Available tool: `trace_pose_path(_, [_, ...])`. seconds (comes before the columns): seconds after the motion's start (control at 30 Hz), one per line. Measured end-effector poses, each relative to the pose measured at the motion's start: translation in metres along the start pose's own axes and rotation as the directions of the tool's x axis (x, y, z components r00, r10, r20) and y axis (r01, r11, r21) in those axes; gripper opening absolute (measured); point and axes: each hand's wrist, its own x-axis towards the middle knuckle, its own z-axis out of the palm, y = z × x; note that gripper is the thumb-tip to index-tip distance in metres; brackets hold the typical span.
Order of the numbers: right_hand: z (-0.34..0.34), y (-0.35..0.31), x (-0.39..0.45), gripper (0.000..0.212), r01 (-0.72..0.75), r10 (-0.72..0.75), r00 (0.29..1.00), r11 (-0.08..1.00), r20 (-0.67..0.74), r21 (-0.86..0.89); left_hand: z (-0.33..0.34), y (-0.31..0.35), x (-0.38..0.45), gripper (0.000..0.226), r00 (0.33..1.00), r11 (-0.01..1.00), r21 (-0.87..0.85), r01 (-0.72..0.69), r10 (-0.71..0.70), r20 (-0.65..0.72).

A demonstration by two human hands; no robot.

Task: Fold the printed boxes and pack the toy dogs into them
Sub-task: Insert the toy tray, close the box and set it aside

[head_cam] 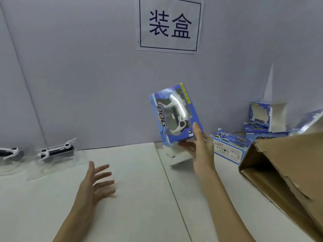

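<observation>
Cardboard printed box (pixel 175 115) looks light, crushable; right hand (pixel 199 147) pinches its near corner, left hand (pixel 97 180) spread, empty.

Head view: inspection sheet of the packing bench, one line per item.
Surface: white table, seam running front to back.
Job's things: packed blue box held up; two toy dogs in clear trays at left; printed boxes at right.
Clutter: brown carton tipped, open.
Grips: right hand holds the box's lower corner; left hand open, empty.
Cables: nothing seen.
Surroundings: grey wall, paper sign.
</observation>
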Motion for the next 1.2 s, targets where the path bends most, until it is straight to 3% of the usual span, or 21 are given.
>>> trace_pose_path(0.07, [-0.003,-0.006,0.005,0.068,0.178,-0.133,0.978,0.935,-0.162,0.308,0.001,-0.005,0.003,0.070,1.000,0.998,0.062,-0.009,0.009,0.004])
trace_pose_path(0.13, [-0.006,-0.007,0.007,0.079,0.244,-0.170,0.963,0.882,-0.209,0.403,0.003,-0.007,0.004,0.068,1.000,0.995,0.100,-0.025,0.024,0.014])
trace_pose_path(0.2, [-0.005,-0.002,0.005,0.072,0.200,-0.161,0.968,0.960,-0.194,0.198,0.004,-0.007,0.004,0.066,0.999,0.990,0.137,-0.034,0.031,0.024])
trace_pose_path(0.23, [-0.006,0.006,0.005,0.055,0.212,-0.215,0.956,0.977,-0.202,-0.034,0.004,-0.008,0.005,0.065,0.999,0.987,0.155,-0.034,0.030,0.027])
trace_pose_path(0.27, [-0.008,0.015,0.006,0.039,0.243,-0.315,0.930,0.913,-0.191,-0.328,0.004,-0.008,0.005,0.064,0.999,0.986,0.166,-0.033,0.029,0.030])
trace_pose_path(0.33, [-0.013,0.035,0.007,0.024,0.232,-0.459,0.887,0.537,-0.050,-0.811,0.004,-0.009,0.005,0.061,0.999,0.985,0.171,-0.035,0.030,0.032])
trace_pose_path(0.4, [-0.015,0.052,0.006,0.027,0.077,-0.338,0.941,0.195,0.007,-0.978,0.004,-0.008,0.005,0.060,0.999,0.983,0.177,-0.040,0.035,0.028])
trace_pose_path(0.47, [-0.022,0.062,0.007,0.035,-0.027,-0.174,0.984,0.094,-0.043,-0.995,0.004,-0.009,0.005,0.059,0.998,0.981,0.188,-0.052,0.047,0.028])
trace_pose_path(0.57, [-0.030,0.065,0.010,0.042,-0.023,-0.072,0.997,0.220,-0.040,-0.975,0.005,-0.011,0.007,0.056,0.998,0.976,0.208,-0.061,0.056,0.030])
trace_pose_path(0.67, [-0.027,0.058,0.010,0.031,0.130,-0.213,0.976,0.390,0.048,-0.912,0.006,-0.012,0.006,0.040,0.996,0.967,0.238,-0.087,0.087,0.009])
trace_pose_path(0.73, [-0.017,0.048,0.004,0.013,0.282,-0.338,0.935,0.518,0.110,-0.807,0.007,-0.013,0.002,0.011,0.988,0.943,0.295,-0.152,0.153,0.021])
trace_pose_path(0.83, [0.002,0.028,-0.014,0.024,0.467,-0.446,0.874,0.668,0.190,-0.579,0.012,-0.019,-0.004,0.048,0.940,0.799,0.498,-0.337,0.319,0.123])
trace_pose_path(0.97, [0.019,0.004,-0.036,0.046,0.481,-0.424,0.875,0.814,0.233,-0.326,0.024,-0.016,-0.015,0.101,0.793,0.585,0.549,-0.597,0.534,0.293])
trace_pose_path(1.07, [0.025,0.001,-0.042,0.056,0.355,-0.292,0.912,0.914,0.287,-0.199,0.033,-0.008,-0.022,0.119,0.757,0.597,0.475,-0.646,0.583,0.296])
trace_pose_path(1.2, [0.032,0.006,-0.041,0.053,0.229,-0.209,0.931,0.973,0.299,-0.035,0.044,0.003,-0.033,0.096,0.746,0.680,0.310,-0.664,0.627,0.223])
